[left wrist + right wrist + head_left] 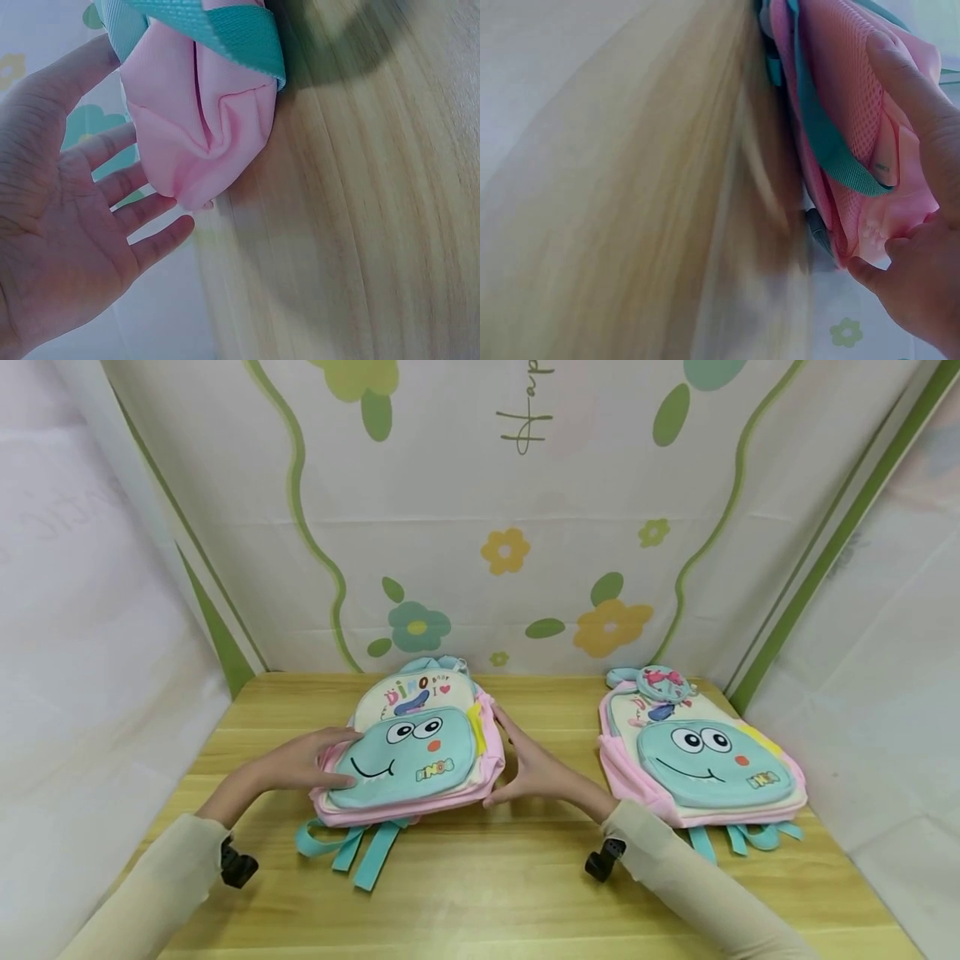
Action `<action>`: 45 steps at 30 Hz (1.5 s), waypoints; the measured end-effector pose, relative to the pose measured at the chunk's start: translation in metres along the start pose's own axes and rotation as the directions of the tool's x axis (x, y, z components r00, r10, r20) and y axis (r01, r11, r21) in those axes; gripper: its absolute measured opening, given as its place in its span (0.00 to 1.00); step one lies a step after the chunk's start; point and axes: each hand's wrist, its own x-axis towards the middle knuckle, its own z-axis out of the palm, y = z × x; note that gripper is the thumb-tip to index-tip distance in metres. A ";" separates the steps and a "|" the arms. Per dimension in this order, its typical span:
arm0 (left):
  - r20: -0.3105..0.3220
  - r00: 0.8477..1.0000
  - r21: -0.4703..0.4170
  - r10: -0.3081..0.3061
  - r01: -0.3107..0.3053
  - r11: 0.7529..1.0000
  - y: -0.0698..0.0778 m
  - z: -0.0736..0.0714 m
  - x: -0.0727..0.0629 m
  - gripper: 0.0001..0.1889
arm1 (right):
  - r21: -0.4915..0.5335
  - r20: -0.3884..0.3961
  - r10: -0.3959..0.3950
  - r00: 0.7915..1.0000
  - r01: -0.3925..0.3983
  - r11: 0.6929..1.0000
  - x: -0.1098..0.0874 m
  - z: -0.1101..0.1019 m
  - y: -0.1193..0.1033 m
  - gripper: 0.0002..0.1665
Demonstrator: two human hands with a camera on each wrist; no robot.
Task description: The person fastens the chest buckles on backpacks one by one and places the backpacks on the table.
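Two hands frame a pink, cream and turquoise cloth backpack (412,752) left of centre on a pale wooden table (510,893).

The left hand (307,760) touches one side, fingers spread; the right hand (536,768) rests on the other, thumb and fingers spread, neither curled round it. The print reads "DINO," "BABY" and "I" beside a red heart (445,689); the small pocket patch (435,769) is hard to read. One matching second backpack (697,760) lies at the table's right side, making two, with one round turquoise pouch (663,684) at its top. Behind the table, whitish floral cloth (450,468) shows "Hap" in green script.
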 end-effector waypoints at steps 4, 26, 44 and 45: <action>-0.003 1.000 -0.005 0.011 -0.011 1.000 0.000 0.000 0.000 0.43 | 0.027 -0.009 -0.020 1.000 0.020 0.999 0.003 -0.003 -0.002 0.89; 0.002 1.000 -0.024 0.005 -0.005 1.000 -0.001 0.002 -0.001 0.43 | 0.130 -0.042 -0.036 0.998 0.041 0.991 0.006 -0.009 -0.008 0.78; 0.036 0.999 -0.090 -0.035 0.039 0.995 0.010 0.007 -0.005 0.45 | 0.164 -0.061 -0.099 0.993 0.108 0.981 0.009 -0.024 -0.033 0.67; 0.038 0.999 -0.092 -0.036 0.039 0.995 0.010 0.008 -0.006 0.45 | 0.163 -0.060 -0.102 0.993 0.110 0.981 0.009 -0.023 -0.034 0.67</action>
